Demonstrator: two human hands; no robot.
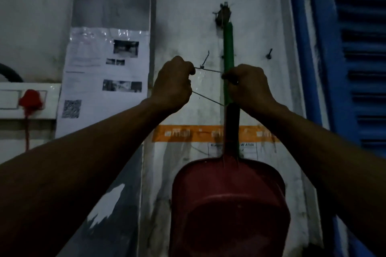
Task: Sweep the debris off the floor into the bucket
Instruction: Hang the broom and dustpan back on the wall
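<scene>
Wall point(261, 89): whitewashed plaster, scuffed and stained, dimly lit; an orange band point(188, 133) with pale lettering runs across its middle. Blue louvred shutter point(359, 69) at the right edge. Printed notice point(104, 75) under glossy film, with photos and a square code, at the left; white switch plate point(12, 100) with a red plug point(31, 99) at the left edge.

Dustpan point(227, 204): red plastic, rounded scoop, hanging flat against the wall below centre by a straight green handle point(228, 48) from a dark hook point(223, 14).

Wire point(206, 70): thin, grey, two strands running between the hands across the handle.

Left hand point(173, 83): fingers curled, pinching the wire. Right hand point(248, 85): curled at the handle, gripping the wire's other end.
</scene>
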